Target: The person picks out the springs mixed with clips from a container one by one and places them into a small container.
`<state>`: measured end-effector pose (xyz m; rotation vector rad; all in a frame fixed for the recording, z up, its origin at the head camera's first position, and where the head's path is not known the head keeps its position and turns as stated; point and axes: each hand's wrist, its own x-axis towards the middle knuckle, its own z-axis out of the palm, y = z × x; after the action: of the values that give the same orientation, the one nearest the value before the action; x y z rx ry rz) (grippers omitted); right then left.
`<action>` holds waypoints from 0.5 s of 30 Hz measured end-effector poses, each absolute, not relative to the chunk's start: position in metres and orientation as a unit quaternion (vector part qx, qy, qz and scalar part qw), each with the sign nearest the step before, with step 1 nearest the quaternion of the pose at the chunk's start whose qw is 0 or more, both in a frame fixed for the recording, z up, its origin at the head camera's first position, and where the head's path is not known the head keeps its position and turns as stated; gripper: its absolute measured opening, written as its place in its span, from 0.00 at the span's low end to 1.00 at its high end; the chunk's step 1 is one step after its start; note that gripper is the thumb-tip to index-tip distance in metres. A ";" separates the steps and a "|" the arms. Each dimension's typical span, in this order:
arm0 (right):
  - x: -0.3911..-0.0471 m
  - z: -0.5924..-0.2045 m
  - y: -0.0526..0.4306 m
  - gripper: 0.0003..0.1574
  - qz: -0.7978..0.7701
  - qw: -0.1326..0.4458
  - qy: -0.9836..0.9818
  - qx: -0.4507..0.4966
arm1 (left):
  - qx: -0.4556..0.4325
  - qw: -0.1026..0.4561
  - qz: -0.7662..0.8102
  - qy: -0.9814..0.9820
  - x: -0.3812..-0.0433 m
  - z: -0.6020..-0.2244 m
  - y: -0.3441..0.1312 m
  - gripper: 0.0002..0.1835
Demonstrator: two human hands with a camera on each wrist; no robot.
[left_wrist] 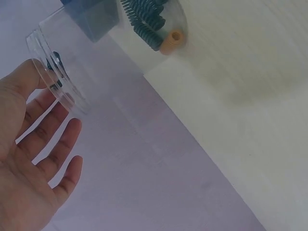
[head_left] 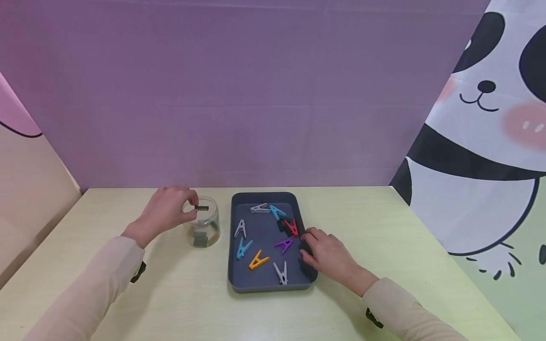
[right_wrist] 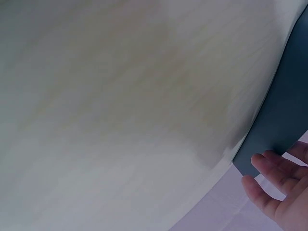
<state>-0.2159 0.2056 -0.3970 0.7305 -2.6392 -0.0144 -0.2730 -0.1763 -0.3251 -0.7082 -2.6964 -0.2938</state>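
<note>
My left hand (head_left: 171,208) pinches a small dark spring (head_left: 202,208) between thumb and fingertips, right at the mouth of a clear jar (head_left: 214,226). Inside that jar, several dark green springs (left_wrist: 144,24) and an orange spring (left_wrist: 172,42) lie at the bottom. In the left wrist view the other fingers of this hand are spread beside the rim. My right hand (head_left: 326,252) rests at the right rim of a dark grey tray (head_left: 261,253), fingers loosely bent and holding nothing. Dark springs (head_left: 280,225) lie in the tray near a red clothespin (head_left: 292,228).
Other clothespins lie scattered over the tray: blue (head_left: 244,248), yellow (head_left: 258,260), purple (head_left: 284,245) and white (head_left: 281,273). Jar and tray stand side by side on a pale wooden table (head_left: 179,293). A purple cloth (head_left: 256,94) hangs behind its back edge.
</note>
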 end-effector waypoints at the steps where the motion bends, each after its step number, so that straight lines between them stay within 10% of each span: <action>1: -0.216 -0.397 0.206 0.19 -0.005 0.199 -0.945 0.261 | -0.250 0.168 -0.102 -0.948 -0.273 -0.326 -0.177 0.05; 15: -0.216 -0.398 0.207 0.18 0.002 0.196 -0.946 0.259 | -0.254 0.165 -0.096 -0.948 -0.276 -0.327 -0.175 0.03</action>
<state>-0.2157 0.2066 -0.3977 0.7253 -2.6496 0.0055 -0.2759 -0.1748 -0.3272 -0.7225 -2.7011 -0.2728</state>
